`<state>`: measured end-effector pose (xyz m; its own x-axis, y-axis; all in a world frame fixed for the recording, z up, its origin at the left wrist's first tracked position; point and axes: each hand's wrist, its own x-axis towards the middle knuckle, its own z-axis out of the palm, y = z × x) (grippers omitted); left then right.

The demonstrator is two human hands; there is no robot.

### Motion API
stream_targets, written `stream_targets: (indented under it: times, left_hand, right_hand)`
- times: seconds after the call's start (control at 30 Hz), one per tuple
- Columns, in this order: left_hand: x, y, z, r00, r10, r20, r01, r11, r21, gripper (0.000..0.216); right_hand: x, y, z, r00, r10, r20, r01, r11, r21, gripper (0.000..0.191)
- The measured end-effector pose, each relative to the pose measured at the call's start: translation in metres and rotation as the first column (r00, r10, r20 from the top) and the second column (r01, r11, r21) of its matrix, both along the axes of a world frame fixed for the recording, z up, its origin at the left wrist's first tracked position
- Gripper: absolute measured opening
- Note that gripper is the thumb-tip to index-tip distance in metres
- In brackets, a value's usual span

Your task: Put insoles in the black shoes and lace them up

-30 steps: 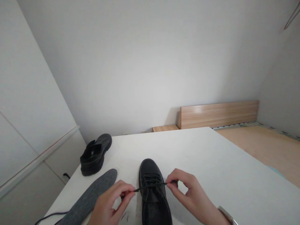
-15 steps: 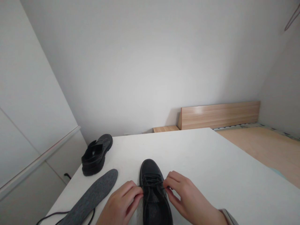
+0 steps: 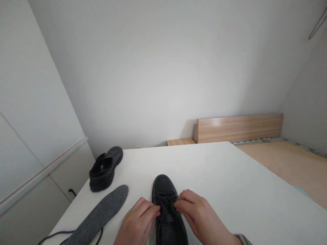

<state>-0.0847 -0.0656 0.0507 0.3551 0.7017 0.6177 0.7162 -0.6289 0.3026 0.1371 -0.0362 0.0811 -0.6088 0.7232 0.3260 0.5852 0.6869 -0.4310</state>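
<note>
A black lace-up shoe (image 3: 163,183) stands at the near middle of the white table (image 3: 217,173), toe pointing away from me and heel cut off by the frame. Its black shoelace (image 3: 166,196) runs across the front, and the tongue shows below it. On the left side of the lacing, my left hand (image 3: 139,219) is closed in a pinch at the lace. From the right, my right hand (image 3: 200,212) pinches the lace beside the opposite flap. The fingers partly hide the lace ends and flap edges.
A second black shoe (image 3: 106,168) rests at the table's left edge. Nearer to me lies a grey insole (image 3: 102,211) over a black cord (image 3: 58,232). White cabinets (image 3: 33,149) border the left side; a bed base (image 3: 276,158) with a wooden headboard (image 3: 240,129) is at right.
Both hands have come inward, closer together over the shoe's lacing. The lace, earlier drawn out toward the sides, now lies nearer the tongue. The shoe has stayed in place.
</note>
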Motion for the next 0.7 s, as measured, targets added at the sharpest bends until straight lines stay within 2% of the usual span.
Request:
stream_targets:
  times: [0.13,0.2,0.27,0.37,0.47,0.6,0.7]
  left_hand:
    - [0.006,-0.005,-0.004,0.998,0.061,0.005,-0.061,0.998,0.008,0.022]
    - [0.009,-0.008,-0.003,0.993,0.095,-0.067,-0.095,0.995,-0.003,0.031]
    - [0.01,-0.01,-0.001,0.982,0.099,-0.164,-0.105,0.994,-0.028,0.035]
    - [0.012,-0.011,0.002,0.957,0.105,-0.27,-0.132,0.987,-0.087,0.043]
    - [0.014,-0.01,0.002,0.947,0.128,-0.295,-0.176,0.974,-0.14,0.037]
    - [0.018,-0.009,0.013,0.97,0.135,-0.201,-0.171,0.97,-0.173,0.026]
    - [0.017,-0.009,0.034,0.997,0.069,0.029,-0.062,0.98,-0.189,0.022]
  right_hand:
    - [-0.003,-0.005,0.001,1.0,-0.002,0.015,0.004,0.997,-0.073,0.028]
    - [-0.006,-0.007,0.004,0.995,-0.009,0.099,0.016,0.998,-0.066,0.045]
    - [-0.01,-0.009,0.009,0.977,-0.012,0.214,0.024,0.998,-0.052,0.053]
    - [-0.016,-0.009,0.014,0.938,-0.041,0.345,0.054,0.998,-0.03,0.047]
    - [-0.019,-0.009,0.016,0.925,-0.066,0.373,0.079,0.997,-0.018,0.039]
    - [-0.018,-0.009,0.016,0.969,-0.078,0.235,0.081,0.997,-0.003,0.025]
    - [-0.014,-0.009,0.022,0.996,-0.04,-0.083,0.038,0.999,-0.016,0.02]
